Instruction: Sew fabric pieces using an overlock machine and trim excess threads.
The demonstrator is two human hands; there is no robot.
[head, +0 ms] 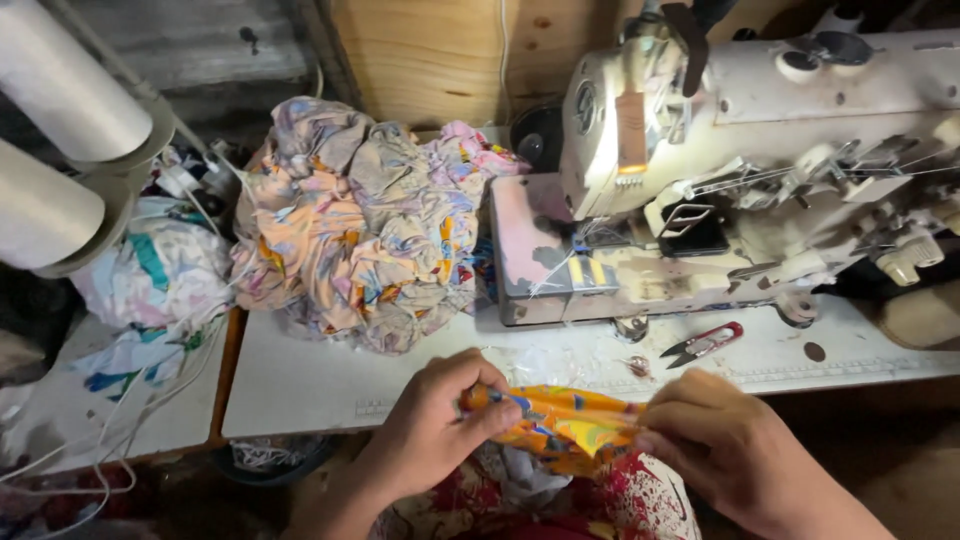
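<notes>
Left hand (432, 420): fingers clamped on orange cloth (565, 425), 9 o'clock end.
Right hand (720, 445): pinching 3 o'clock end.
Advice: keep cloth taut, edges aligned.
Snips (703, 343): 1 o'clock, on table (320, 385).

Thread cones (60, 150) cut off at left edge; sewing machine (760, 170) cropped right.

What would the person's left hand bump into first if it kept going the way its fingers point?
The left hand points rightward along the orange printed cloth it pinches. Going on, it would probably first meet the right hand gripping the cloth's other end, though depth is hard to judge.
</notes>
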